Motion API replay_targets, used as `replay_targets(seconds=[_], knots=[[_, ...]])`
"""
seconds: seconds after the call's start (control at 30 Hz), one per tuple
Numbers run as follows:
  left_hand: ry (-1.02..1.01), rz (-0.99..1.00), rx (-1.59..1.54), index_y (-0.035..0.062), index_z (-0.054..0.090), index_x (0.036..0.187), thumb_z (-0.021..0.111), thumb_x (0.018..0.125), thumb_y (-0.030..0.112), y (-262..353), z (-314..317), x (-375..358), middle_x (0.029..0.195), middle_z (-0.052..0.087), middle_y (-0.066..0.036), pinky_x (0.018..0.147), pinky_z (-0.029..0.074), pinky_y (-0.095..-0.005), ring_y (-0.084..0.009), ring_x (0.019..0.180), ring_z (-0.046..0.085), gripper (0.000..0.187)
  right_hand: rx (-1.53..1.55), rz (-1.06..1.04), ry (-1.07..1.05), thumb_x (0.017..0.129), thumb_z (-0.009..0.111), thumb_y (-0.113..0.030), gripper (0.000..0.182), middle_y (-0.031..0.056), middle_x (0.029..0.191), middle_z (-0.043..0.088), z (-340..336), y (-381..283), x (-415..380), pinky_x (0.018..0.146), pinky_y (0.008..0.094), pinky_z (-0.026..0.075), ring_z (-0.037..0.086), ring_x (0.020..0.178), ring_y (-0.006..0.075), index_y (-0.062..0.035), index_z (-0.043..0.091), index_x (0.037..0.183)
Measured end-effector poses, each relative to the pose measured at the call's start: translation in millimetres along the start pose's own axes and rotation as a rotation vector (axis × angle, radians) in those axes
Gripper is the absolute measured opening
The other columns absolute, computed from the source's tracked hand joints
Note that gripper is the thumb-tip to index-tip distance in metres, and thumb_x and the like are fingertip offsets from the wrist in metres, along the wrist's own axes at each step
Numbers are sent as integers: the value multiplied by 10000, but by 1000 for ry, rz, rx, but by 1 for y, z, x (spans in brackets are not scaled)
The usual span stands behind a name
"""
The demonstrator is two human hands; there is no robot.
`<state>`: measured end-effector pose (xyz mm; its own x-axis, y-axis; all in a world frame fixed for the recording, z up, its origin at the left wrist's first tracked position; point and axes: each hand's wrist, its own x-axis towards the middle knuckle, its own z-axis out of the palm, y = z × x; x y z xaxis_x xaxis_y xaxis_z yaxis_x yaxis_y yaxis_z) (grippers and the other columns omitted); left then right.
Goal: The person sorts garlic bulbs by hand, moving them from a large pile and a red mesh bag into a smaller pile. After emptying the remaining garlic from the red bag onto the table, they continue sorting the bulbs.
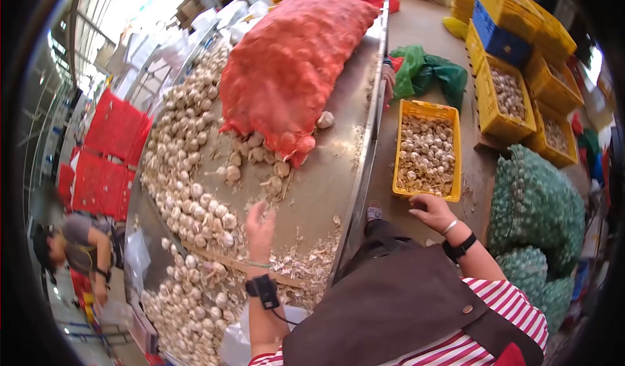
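Note:
My left hand is over the metal table, somewhat blurred, with its fingers raised and apart and nothing visible in them. Just beyond it, loose garlic bulbs lie at the mouth of a big red mesh sack full of garlic. My right hand hovers off the table's right side, near the close end of a yellow crate holding garlic bulbs. Its fingers are loosely bent, thumb apart, and hold nothing that I can see.
Heaped garlic covers the table's left side, beside a low wooden strip. Peel scraps litter the near part. Green mesh sacks and stacked yellow crates stand right. Another person is at far left.

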<state>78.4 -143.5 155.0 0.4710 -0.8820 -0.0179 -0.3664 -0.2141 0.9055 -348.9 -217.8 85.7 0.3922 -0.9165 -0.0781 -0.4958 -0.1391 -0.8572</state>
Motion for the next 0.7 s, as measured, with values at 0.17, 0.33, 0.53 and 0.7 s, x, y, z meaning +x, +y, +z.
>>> replay_targets(seconds=[0.17,0.33,0.53,0.7], knots=[[-332,303,260,-24,541,1229,651,894,283,36,88,9,1185,600,-198,973,434,-374,-301,1114,572,468,-37,329,64,790,726,-153,306,118,915,679,-36,22,-77,757,326,530,660,830,227,-27,648,1058],[-359,346,603,-8,462,1288,638,869,333,16,159,-22,1138,597,-248,962,436,-439,-391,1088,562,568,23,398,35,788,720,-145,284,127,920,683,-62,61,-94,754,330,531,667,831,231,-19,658,1035],[-224,262,643,23,525,934,600,861,245,20,177,-36,895,606,-212,762,463,-513,-416,887,583,245,-161,178,-102,770,721,-238,296,165,865,683,-100,118,-9,736,370,529,660,791,312,-44,682,990],[-176,205,688,43,527,918,601,867,278,25,182,-39,899,620,-192,749,478,-504,-413,882,597,252,-186,-31,-211,721,731,-169,257,149,759,678,-141,151,85,689,345,531,676,733,256,-2,684,910]])
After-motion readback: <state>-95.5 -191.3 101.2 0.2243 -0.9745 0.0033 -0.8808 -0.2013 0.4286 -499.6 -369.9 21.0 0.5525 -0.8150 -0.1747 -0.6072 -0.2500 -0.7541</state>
